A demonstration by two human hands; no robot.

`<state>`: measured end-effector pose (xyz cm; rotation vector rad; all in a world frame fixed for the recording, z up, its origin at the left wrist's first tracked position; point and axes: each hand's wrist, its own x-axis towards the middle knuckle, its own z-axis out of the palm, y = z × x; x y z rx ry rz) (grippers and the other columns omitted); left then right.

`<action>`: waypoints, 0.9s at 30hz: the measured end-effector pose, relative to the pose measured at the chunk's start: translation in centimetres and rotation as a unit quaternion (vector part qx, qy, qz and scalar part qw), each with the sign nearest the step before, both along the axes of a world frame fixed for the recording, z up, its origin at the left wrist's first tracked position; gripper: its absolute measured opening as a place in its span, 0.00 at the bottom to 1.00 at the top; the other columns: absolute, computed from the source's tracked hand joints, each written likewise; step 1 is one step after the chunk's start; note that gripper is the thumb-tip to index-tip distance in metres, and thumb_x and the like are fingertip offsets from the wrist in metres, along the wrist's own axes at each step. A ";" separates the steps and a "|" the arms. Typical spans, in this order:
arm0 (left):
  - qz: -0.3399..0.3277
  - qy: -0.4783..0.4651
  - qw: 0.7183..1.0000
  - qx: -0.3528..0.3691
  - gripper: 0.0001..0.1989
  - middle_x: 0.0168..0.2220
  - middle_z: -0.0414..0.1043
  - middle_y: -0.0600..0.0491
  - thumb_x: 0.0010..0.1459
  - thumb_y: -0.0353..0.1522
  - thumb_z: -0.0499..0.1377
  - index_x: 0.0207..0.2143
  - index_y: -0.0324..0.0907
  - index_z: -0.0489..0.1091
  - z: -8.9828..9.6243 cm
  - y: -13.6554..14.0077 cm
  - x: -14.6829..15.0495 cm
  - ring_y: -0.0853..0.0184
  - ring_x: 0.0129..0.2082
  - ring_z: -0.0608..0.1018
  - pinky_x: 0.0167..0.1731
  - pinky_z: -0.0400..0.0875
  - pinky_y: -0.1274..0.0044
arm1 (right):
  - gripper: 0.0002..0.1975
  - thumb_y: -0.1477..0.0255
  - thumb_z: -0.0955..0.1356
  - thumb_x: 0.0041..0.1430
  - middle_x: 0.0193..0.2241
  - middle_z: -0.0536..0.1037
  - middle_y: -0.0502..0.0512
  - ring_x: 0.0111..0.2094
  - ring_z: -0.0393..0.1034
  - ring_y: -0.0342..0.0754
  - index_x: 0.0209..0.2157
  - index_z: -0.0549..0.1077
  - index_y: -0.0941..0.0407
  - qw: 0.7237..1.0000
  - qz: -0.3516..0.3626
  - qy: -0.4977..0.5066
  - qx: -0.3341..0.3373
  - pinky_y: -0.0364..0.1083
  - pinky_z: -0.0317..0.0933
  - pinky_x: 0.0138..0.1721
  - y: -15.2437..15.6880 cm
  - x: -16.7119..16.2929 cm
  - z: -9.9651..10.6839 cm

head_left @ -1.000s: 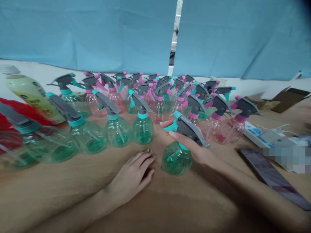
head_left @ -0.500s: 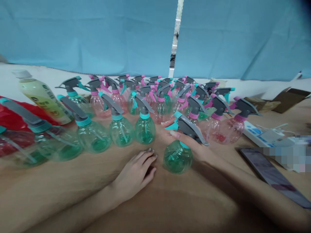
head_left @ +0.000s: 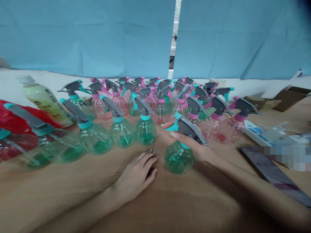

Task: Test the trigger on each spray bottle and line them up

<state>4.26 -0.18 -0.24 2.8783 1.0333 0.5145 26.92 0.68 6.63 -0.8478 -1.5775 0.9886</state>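
My right hand (head_left: 190, 144) is wrapped round the neck of a green spray bottle (head_left: 179, 157) with a grey and turquoise trigger head. That bottle tilts a little, its round base at the table top. To its left my left hand (head_left: 136, 176) lies palm down on the table (head_left: 155, 207), fingers loosely stretched and holding nothing. Just beyond it stand a green spray bottle (head_left: 145, 131) and another green spray bottle (head_left: 123, 133). Pink spray bottles (head_left: 232, 129) stand beyond my right hand.
Several more pink and green spray bottles crowd the back. At left are a labelled bottle (head_left: 47, 102) and red plastic (head_left: 14, 118). A phone (head_left: 274, 176), a power strip (head_left: 257, 131) and a cardboard box (head_left: 293, 98) lie at right. Blue cloth (head_left: 97, 35) hangs behind.
The view has shifted slightly, so the left-side bottles appear a little lower and further right. Both hands keep their poses, and the right still holds the green spray bottle.
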 end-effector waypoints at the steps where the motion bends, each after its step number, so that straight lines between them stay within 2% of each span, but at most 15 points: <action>1: 0.000 -0.001 1.000 0.000 0.16 0.54 0.66 0.45 0.65 0.32 0.50 0.53 0.38 0.62 0.0 0.0 0.0 0.58 0.55 0.68 0.55 0.62 0.64 | 0.09 0.63 0.68 0.56 0.31 0.76 0.50 0.33 0.70 0.49 0.39 0.74 0.49 1.000 -0.002 -0.002 0.002 0.49 0.63 0.33 0.1 0.0 -0.1; 6: 0.001 -0.009 1.000 0.000 0.15 0.54 0.66 0.45 0.65 0.32 0.50 0.53 0.39 0.62 0.0 -0.1 0.0 0.59 0.54 0.69 0.55 0.62 0.64 | 0.11 0.61 0.67 0.57 0.29 0.74 0.50 0.31 0.69 0.48 0.41 0.73 0.49 1.000 -0.001 -0.010 -0.002 0.48 0.62 0.31 0.3 0.0 -0.5; 16: 0.003 -0.022 1.000 0.001 0.15 0.53 0.67 0.45 0.65 0.32 0.50 0.52 0.40 0.62 0.2 -0.2 0.2 0.58 0.54 0.69 0.54 0.63 0.63 | 0.10 0.60 0.67 0.57 0.27 0.74 0.50 0.30 0.68 0.48 0.36 0.74 0.50 0.998 -0.020 -0.040 -0.036 0.48 0.62 0.30 0.0 0.6 -1.0; 27: 0.002 -0.017 1.000 0.000 0.15 0.54 0.66 0.44 0.64 0.31 0.51 0.53 0.39 0.61 0.0 -0.2 0.1 0.59 0.55 0.68 0.55 0.62 0.64 | 0.10 0.60 0.67 0.57 0.28 0.76 0.51 0.35 0.71 0.50 0.36 0.74 0.49 1.000 -0.020 -0.024 0.002 0.49 0.65 0.34 0.0 0.3 -0.4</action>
